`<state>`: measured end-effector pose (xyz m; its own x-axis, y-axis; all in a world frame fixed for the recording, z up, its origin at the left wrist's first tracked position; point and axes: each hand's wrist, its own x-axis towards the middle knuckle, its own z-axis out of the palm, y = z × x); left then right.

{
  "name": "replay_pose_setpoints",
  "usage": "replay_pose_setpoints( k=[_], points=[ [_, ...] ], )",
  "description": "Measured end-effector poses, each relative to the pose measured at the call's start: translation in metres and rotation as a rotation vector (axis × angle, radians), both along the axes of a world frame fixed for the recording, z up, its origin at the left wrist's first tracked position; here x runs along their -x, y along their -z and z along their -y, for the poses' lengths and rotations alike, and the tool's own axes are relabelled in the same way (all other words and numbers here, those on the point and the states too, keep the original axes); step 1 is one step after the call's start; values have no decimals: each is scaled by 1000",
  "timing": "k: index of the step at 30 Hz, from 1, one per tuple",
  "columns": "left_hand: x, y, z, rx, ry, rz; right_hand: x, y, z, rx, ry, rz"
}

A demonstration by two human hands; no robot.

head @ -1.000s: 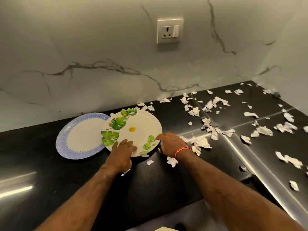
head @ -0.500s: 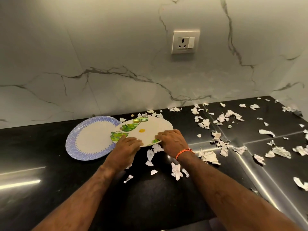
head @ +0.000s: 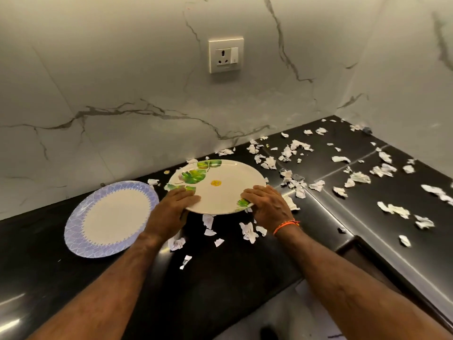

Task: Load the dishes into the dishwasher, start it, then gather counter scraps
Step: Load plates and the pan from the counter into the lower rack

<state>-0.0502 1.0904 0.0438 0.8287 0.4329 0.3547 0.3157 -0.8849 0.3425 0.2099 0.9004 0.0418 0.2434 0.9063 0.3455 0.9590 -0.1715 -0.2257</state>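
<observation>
Marble wall (head: pixel 122 82) backs a black bench (head: pixel 220 278) strewn with paper scraps (head: pixel 289 153) toward the right of the frame. Both hands grip the leaf plate (head: pixel 220 190) at centre — left hand (head: pixel 169 209) on its left rim, right hand (head: pixel 267 204) on its right — seemingly lifted off the bench. A blue plate (head: pixel 110 217) lies flat at centre left.

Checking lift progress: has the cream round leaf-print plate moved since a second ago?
Yes. The cream leaf-print plate is off the blue-rimmed plate, rightward, raised above the black counter.

Dim warm light, glare streaks on glossy counter (head: pixel 220 303), wide-angle bending, perhaps slightly soft
</observation>
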Motion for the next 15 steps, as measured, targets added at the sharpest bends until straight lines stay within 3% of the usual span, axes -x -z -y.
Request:
replay_pose_setpoints(
  k=[7, 15],
  points=[
    [-58, 12, 42, 5, 324, 42, -3, 1, 93, 113, 227, 7],
    [-132, -6, 132, -36, 624, 6, 21, 4, 232, 2, 495, -2]
  ],
)
